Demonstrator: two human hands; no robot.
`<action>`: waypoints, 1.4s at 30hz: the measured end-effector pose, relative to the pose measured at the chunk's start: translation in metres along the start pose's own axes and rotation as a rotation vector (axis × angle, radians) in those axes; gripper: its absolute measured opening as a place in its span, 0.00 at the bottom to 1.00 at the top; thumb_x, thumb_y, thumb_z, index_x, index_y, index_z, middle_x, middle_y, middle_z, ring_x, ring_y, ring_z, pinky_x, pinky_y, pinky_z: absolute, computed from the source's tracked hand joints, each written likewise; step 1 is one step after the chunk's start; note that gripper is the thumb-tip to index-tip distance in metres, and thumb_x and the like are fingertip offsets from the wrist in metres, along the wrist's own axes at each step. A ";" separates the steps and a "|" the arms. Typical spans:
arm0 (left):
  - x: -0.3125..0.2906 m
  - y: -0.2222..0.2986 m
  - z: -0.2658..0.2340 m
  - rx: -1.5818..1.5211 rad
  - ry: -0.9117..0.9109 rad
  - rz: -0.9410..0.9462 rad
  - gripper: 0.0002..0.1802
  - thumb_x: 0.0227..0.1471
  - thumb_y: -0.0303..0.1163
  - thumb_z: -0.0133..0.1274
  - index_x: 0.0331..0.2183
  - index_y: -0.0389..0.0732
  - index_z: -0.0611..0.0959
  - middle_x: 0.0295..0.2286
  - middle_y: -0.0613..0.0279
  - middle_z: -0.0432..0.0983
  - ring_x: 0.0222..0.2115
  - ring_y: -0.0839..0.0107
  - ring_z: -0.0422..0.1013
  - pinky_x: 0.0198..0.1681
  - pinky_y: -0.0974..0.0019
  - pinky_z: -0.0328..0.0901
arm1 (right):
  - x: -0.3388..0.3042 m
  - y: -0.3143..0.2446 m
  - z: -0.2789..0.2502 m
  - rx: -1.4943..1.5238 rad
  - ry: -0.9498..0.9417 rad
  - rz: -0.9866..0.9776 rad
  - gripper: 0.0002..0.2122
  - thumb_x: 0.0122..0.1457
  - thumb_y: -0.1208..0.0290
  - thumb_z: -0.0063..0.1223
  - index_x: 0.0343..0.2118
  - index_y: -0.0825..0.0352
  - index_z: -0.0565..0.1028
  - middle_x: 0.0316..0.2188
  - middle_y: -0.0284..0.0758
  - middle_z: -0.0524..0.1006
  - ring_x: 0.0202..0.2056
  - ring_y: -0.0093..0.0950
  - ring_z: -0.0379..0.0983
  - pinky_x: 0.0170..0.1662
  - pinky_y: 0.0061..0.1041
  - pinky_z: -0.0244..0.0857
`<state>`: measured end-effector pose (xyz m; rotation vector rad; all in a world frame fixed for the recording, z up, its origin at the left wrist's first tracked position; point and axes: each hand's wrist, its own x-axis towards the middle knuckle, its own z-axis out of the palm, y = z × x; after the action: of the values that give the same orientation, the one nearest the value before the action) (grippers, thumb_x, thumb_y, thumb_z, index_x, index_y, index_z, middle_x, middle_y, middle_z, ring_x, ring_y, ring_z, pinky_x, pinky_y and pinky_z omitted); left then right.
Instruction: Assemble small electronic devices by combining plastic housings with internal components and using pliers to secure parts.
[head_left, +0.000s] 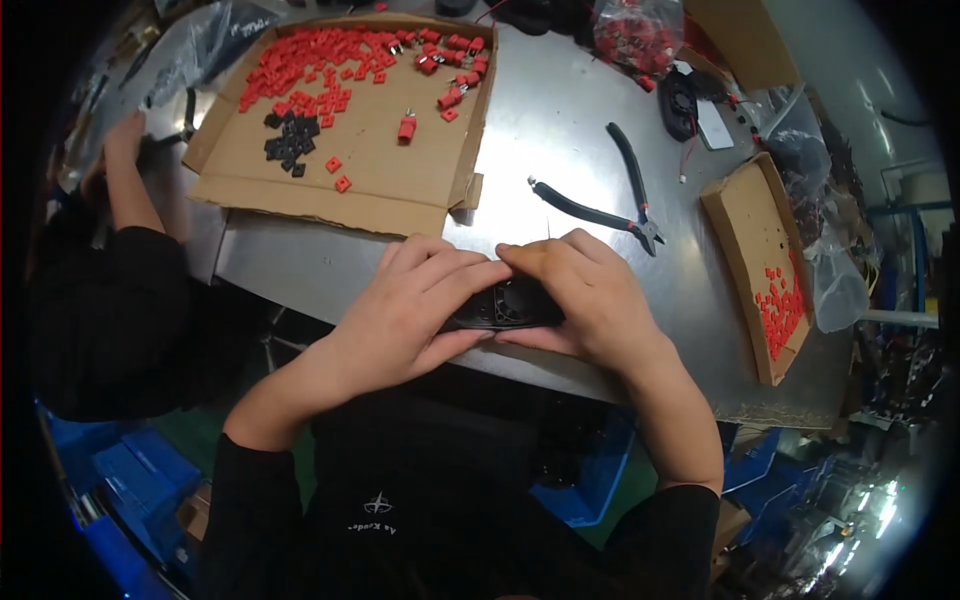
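Observation:
A black plastic housing [512, 304] with openwork on its face is held at the table's near edge. My left hand [415, 300] grips it from the left, fingers over the top and thumb along the near side. From the right, my right hand [585, 295] closes on the same housing, and the thumbs nearly meet below it. Much of the housing is hidden under my fingers. Just beyond my right hand lies a pair of cutting pliers [640, 230] with black handles, its jaws apart.
A cardboard tray [390, 185] at the back left holds red and black square pieces and red connectors. A smaller box [735, 235] with red pieces stands right. Behind it lie another black housing [678, 105] and a bag of red parts [640, 40]. A co-worker's arm [135, 185] is at left.

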<state>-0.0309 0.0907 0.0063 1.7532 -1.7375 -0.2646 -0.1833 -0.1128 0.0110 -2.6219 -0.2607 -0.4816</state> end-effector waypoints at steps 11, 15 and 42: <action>-0.004 -0.014 -0.006 -0.367 0.090 -0.116 0.43 0.45 0.34 0.70 0.61 0.40 0.69 0.45 0.51 0.74 0.45 0.53 0.71 0.51 0.56 0.67 | 0.001 -0.012 0.003 0.128 -0.080 0.263 0.30 0.44 0.59 0.77 0.48 0.67 0.76 0.41 0.40 0.77 0.39 0.39 0.80 0.39 0.32 0.76; -0.001 -0.018 -0.010 -0.490 0.039 -0.219 0.43 0.45 0.34 0.70 0.61 0.40 0.70 0.42 0.53 0.77 0.39 0.57 0.74 0.44 0.59 0.70 | 0.005 -0.013 0.002 0.085 -0.060 0.240 0.29 0.46 0.57 0.75 0.49 0.64 0.76 0.43 0.37 0.76 0.36 0.36 0.81 0.35 0.31 0.76; 0.015 -0.020 -0.006 -0.121 0.092 0.022 0.29 0.43 0.40 0.71 0.46 0.38 0.82 0.38 0.56 0.79 0.37 0.56 0.75 0.40 0.58 0.70 | 0.003 -0.014 -0.007 0.113 -0.113 0.299 0.27 0.46 0.57 0.74 0.46 0.66 0.76 0.42 0.38 0.76 0.37 0.37 0.81 0.36 0.31 0.76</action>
<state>-0.0093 0.0767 0.0038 1.6336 -1.6395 -0.2699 -0.1859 -0.1035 0.0234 -2.5211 0.0675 -0.2108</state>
